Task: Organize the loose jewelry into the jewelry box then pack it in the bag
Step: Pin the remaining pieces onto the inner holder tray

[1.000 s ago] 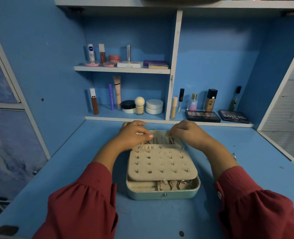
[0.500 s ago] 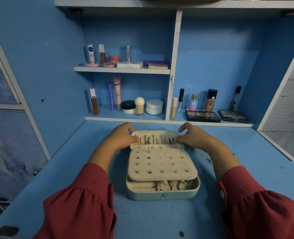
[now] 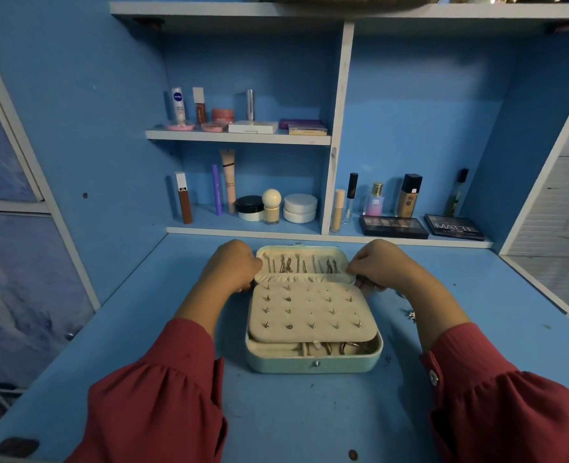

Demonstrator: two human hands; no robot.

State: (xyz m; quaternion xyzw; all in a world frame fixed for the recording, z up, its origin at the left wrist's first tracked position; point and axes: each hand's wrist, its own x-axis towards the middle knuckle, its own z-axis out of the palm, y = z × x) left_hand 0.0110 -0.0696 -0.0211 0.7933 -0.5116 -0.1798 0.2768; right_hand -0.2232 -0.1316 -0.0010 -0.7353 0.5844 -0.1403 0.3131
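Observation:
A mint-green jewelry box (image 3: 313, 364) lies open on the blue desk. Its cream earring panel (image 3: 310, 312) carries several stud earrings. Under the panel's front edge, rings and other pieces show in the base compartments. The lid (image 3: 305, 262) is tilted up at the back, with several necklaces hanging inside it. My left hand (image 3: 231, 265) grips the lid's left edge. My right hand (image 3: 378, 265) grips its right edge. A small loose jewelry piece (image 3: 411, 315) lies on the desk to the right of the box. No bag is in view.
Cosmetics bottles, jars and tubes (image 3: 266, 208) stand on the low shelf just behind the box. Two eyeshadow palettes (image 3: 393, 226) lie on the right part of that shelf. A higher shelf (image 3: 239, 137) holds more cosmetics. Blue cabinet walls close in both sides.
Both hands slid from the top of the lid outward to its left and right edges. The lid tilted up, exposing the necklaces inside it.

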